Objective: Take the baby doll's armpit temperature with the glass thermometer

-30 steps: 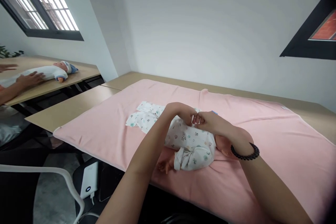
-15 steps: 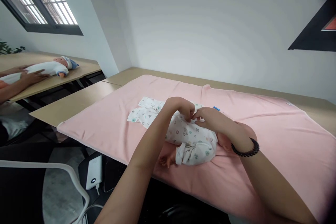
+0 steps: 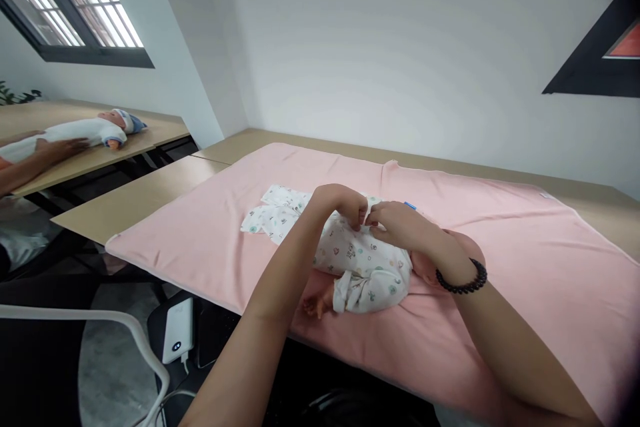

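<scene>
Partly masked: a baby doll (image 3: 357, 253) in white printed clothing (image 3: 375, 290)
The bare left hand (image 3: 349, 204) and bare right hand (image 3: 397, 223) cover part of its chest, and whether the bent fingers grip the clothing cannot be told; the right wrist hides much of its head. The left edge cuts off a co-worker's bare forearm (image 3: 24, 169). The white tag (image 3: 545, 195) on the pink cloth (image 3: 540, 267) is too small to read.

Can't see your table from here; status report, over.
Left hand, right hand close together over clothed doll. Doll lying on pink blanket. Right wrist hides part of its head.
</scene>
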A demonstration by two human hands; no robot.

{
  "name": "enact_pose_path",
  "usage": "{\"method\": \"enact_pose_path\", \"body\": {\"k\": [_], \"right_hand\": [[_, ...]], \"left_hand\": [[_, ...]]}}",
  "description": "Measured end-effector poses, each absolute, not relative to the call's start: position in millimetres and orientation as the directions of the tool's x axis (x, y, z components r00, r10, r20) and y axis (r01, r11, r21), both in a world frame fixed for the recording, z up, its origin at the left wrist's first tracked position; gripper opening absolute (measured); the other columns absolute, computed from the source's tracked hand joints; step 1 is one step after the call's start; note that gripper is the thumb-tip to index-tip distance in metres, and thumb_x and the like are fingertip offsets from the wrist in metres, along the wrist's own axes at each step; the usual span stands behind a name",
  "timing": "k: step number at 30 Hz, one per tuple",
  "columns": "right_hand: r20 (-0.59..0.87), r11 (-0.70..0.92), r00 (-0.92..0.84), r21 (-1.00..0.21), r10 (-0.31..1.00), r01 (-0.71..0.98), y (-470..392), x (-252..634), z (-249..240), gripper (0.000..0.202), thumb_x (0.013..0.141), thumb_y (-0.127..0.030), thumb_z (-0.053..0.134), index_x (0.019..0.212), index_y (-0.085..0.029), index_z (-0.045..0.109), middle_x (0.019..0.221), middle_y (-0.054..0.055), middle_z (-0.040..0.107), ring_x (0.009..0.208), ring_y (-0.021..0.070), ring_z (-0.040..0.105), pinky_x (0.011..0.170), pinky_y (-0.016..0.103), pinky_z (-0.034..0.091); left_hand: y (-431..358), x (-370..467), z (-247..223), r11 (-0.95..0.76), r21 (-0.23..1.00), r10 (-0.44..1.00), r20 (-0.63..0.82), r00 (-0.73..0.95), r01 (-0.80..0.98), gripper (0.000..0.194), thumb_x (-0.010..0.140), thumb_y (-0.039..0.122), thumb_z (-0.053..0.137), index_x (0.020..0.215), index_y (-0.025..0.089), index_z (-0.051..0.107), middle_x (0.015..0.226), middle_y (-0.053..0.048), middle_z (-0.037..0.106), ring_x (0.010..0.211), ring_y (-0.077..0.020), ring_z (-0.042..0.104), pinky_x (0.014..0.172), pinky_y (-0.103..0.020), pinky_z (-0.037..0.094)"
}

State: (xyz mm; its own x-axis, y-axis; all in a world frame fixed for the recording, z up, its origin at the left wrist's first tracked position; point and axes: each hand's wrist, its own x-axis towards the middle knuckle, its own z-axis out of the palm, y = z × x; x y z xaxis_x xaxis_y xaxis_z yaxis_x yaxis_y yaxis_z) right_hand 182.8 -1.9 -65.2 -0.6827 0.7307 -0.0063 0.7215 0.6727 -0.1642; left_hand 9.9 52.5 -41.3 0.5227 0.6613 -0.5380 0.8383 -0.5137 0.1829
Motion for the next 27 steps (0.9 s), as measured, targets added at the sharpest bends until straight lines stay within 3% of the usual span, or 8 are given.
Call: {"method": "enact_pose_path", "body": {"k": [8,18,23,27], "right_hand": [[0.017,0.715,-0.723,-0.158,0.691,0.681,2,189,-67,0.021,0.089,-0.017,0.052,0.097,-0.018,0.071,0.096,0.007,0.069,0.085,0.0218,0.063,0.069,0.031,0.039],[0.029,0.713,-0.737,-0.281,0.675,0.642,4,194,-71,0.009,0.089,-0.023,0.051,0.086,-0.02,0.059,0.089,0.003,0.064,0.079,0.0196,0.057,0.068,0.031,0.039],[-0.036,0.627,-0.673,-0.328,0.739,0.707,10,192,-83,0.014,0.088,-0.03,0.049,0.092,-0.019,0.057,0.09,0.006,0.065,0.079,0.0216,0.058,0.071,0.034,0.043],[-0.007,0.619,-0.662,-0.35,0.749,0.703,16,193,-93,0.02,0.087,-0.036,0.049,0.094,-0.02,0.058,0.09,0.006,0.065,0.079,0.0219,0.059,0.07,0.035,0.044]], "left_hand": [[54,8,-43,-0.585,0.203,0.636,-0.485,0.6,0.785,0.038,0.071,0.038,0.065,0.105,0.025,0.07,0.113,-0.004,0.07,0.095,-0.0235,0.062,0.082,-0.033,0.046],[58,4,-44,-0.647,0.29,0.584,-0.407,0.703,0.705,0.028,0.072,0.032,0.061,0.097,0.021,0.069,0.102,-0.003,0.071,0.085,-0.0193,0.059,0.072,-0.031,0.043],[58,3,-46,-0.65,0.33,0.568,-0.387,0.726,0.685,0.027,0.071,0.028,0.063,0.096,0.019,0.069,0.102,-0.004,0.071,0.088,-0.0198,0.06,0.075,-0.031,0.044],[62,4,-50,-0.662,0.339,0.565,-0.361,0.742,0.668,0.026,0.069,0.025,0.064,0.093,0.015,0.07,0.096,-0.007,0.07,0.085,-0.022,0.06,0.076,-0.035,0.045]]}}
